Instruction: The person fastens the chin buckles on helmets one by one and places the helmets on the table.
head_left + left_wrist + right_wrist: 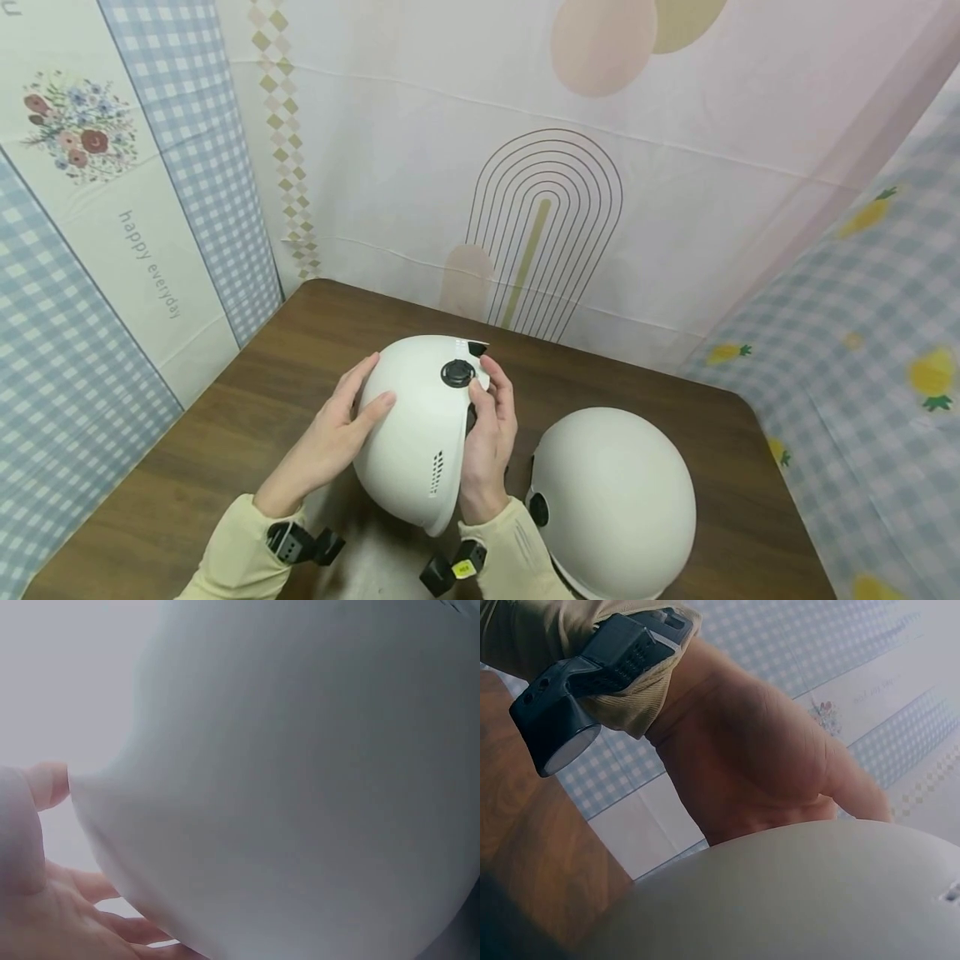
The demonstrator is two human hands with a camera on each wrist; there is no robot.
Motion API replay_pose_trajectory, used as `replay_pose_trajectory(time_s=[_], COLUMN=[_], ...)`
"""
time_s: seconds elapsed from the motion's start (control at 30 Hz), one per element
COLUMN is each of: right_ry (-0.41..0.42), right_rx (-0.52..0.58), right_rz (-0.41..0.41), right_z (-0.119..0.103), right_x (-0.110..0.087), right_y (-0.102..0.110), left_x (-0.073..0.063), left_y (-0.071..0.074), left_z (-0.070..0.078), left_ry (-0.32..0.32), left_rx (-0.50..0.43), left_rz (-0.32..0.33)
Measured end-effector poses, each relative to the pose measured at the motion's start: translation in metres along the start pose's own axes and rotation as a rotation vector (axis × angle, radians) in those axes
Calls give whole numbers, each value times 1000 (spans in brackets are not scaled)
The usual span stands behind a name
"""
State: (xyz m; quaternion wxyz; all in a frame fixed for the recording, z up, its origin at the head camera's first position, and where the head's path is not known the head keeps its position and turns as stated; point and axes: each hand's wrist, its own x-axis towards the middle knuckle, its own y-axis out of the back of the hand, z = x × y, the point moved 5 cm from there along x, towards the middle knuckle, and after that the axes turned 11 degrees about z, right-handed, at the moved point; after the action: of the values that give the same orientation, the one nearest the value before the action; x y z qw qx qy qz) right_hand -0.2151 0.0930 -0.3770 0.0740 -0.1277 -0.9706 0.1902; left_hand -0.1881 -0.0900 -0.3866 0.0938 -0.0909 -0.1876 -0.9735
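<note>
The left hand (330,433) was spread across the crown of a white helmet (412,425), thumb on the near face and fingers bent around the far side, while the right hand (487,442) gripped the helmet's rim, its thumb tip close to a round black fitting (457,373). Between them the helmet was tipped on its side over the bench (247,400), crown toward the left hand and hollow side toward the right; whether its lower edge touched anything could not be told. Judging from this grip, the handling was partway: the helmet was in both hands, and neither setting it down nor letting go was done. The fitting and a patch of dark slots (437,472) on the shell were in place, and no part appeared to be coming loose. Farther out, just beside the right sleeve (517,550), a second helmet (615,500) stood crown up on the bench with neither hand on it, so any work on that one, if meant, seemed left to do.
</note>
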Motion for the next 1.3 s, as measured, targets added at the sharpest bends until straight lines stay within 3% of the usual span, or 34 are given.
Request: replay_pose_trajectory(time_s=[0.4,1.3], right_ry=[-33,-25], right_rx=[54,198], right_rz=[19,26], right_z=[-1,3], right_x=[-1,-2], right_y=[2,6], left_x=[0,3], left_y=[2,-2], left_z=[0,-3], left_ry=[-26,-13], left_rx=[11,6], left_rz=[-6,-24])
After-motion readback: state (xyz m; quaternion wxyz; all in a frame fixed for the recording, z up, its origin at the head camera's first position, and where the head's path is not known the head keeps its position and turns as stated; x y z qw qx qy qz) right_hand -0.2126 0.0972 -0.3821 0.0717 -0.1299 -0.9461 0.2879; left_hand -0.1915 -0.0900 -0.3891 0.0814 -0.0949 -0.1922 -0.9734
